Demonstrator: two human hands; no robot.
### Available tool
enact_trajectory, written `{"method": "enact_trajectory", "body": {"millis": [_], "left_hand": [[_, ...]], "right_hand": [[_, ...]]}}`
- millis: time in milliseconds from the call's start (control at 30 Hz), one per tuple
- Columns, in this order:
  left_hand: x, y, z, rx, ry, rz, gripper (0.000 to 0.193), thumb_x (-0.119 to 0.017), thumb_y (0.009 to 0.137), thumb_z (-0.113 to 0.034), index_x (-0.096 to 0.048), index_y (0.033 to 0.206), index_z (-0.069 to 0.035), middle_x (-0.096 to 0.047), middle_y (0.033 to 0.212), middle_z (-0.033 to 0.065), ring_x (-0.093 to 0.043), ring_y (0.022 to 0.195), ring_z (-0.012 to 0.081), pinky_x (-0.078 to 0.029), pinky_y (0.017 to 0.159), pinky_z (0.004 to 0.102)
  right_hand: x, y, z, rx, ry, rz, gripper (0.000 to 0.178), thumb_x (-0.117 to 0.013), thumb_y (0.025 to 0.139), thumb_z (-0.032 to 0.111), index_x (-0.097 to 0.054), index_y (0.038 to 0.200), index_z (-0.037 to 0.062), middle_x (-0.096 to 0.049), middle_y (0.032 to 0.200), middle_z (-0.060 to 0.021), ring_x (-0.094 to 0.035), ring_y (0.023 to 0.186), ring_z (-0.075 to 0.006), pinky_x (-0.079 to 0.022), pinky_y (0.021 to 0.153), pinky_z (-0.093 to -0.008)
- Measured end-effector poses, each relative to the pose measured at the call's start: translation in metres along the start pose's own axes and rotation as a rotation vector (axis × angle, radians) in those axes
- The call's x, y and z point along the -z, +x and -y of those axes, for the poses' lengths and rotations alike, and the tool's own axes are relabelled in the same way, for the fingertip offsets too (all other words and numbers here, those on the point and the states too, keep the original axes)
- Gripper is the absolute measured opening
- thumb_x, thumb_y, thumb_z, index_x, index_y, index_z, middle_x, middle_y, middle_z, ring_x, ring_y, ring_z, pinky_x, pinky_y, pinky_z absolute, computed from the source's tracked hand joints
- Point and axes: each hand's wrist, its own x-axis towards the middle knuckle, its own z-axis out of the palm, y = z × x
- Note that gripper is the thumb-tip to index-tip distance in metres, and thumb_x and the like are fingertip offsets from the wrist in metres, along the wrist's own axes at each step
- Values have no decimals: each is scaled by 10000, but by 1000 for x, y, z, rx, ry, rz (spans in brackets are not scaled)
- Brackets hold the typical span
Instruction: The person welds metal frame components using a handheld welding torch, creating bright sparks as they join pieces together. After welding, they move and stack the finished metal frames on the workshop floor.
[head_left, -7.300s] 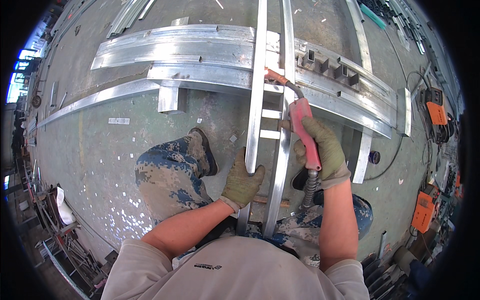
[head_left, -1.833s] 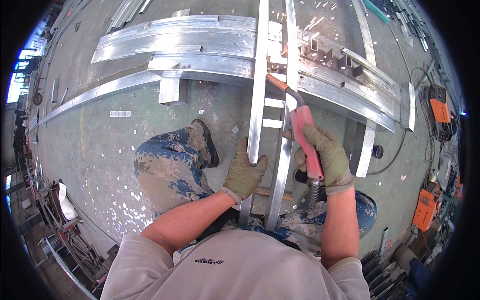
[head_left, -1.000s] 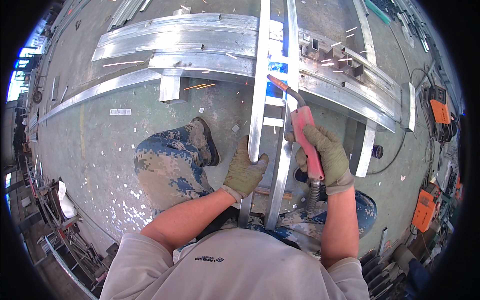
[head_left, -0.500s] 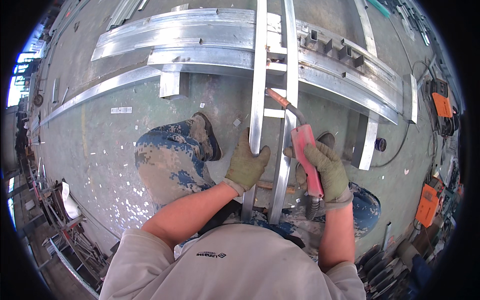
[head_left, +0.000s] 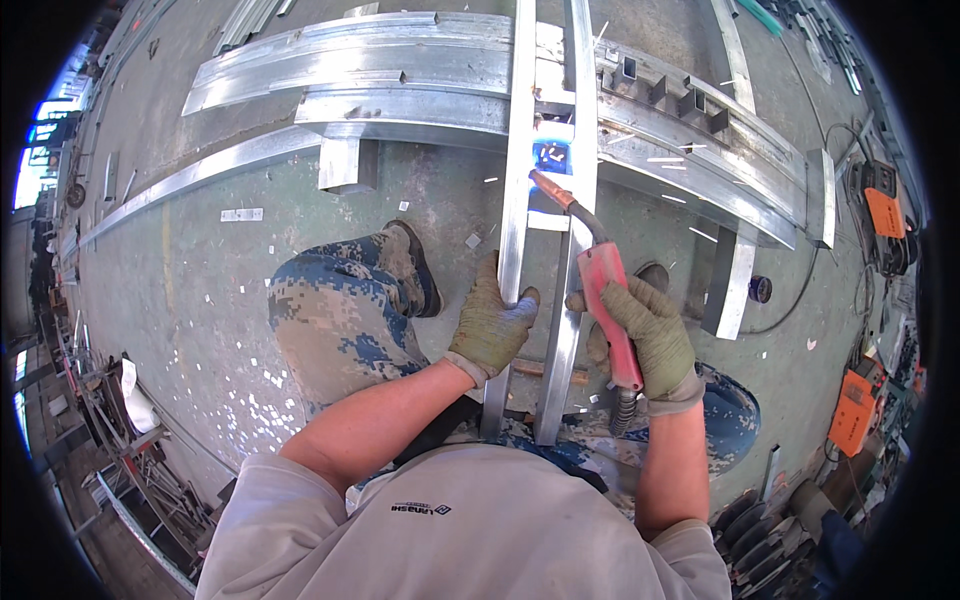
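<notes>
Silver beams stretch across the upper picture beneath a ladder-like metal frame running down the centre. Right of centre, the gloved right hand curls its fingers around a red welding torch; at centre, the gloved left hand clasps the frame between thumb and fingers. Sparks streak upper right.

Rails: far ends cut off | shirt: cut off below
</notes>
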Motion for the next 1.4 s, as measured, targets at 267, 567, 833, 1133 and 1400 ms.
{"method": "enact_trajectory", "body": {"millis": [267,567,833,1133,1400], "left_hand": [[-1,-1,-30,203,-112,33,572,-685,942,-68,-490,1478,-31,-709,1192,109,-684,1008,168,-569,873,340],[0,-4,-32,196,-86,22,598,-714,939,-111,-463,1460,40,-702,1168,133,-673,991,149,-566,845,331],[-1,-2,-11,81,-74,25,683,-708,955,-143,-382,1527,36,-698,1121,148,-671,822,158,-568,691,325],[0,-1,-25,151,-106,57,685,-708,961,-161,-373,1528,27,-701,1014,126,-660,697,149,-558,580,318],[-1,-1,-17,83,-75,29,690,-715,953,-155,-380,1533,8,-710,997,120,-667,687,148,-550,562,324]], "right_hand": [[4,2,-1,-5,-54,-2,455,-714,1039,304,-653,1344,-28,-771,1045,-98,-647,623,-96,-531,518,-243],[4,-2,-3,-13,-60,-16,475,-728,1030,304,-654,1387,-1,-778,1063,-87,-646,632,-90,-534,526,-242],[4,1,-3,-12,-65,-11,505,-736,1026,304,-635,1413,-4,-760,1059,-86,-653,655,-95,-540,545,-253],[2,-5,-1,-28,-39,-7,486,-738,1024,309,-652,1387,-3,-763,1067,-82,-648,650,-88,-527,524,-255],[4,-3,-1,-21,-71,-22,491,-742,1021,308,-652,1387,-7,-765,1049,-87,-651,638,-98,-540,526,-261]]}}
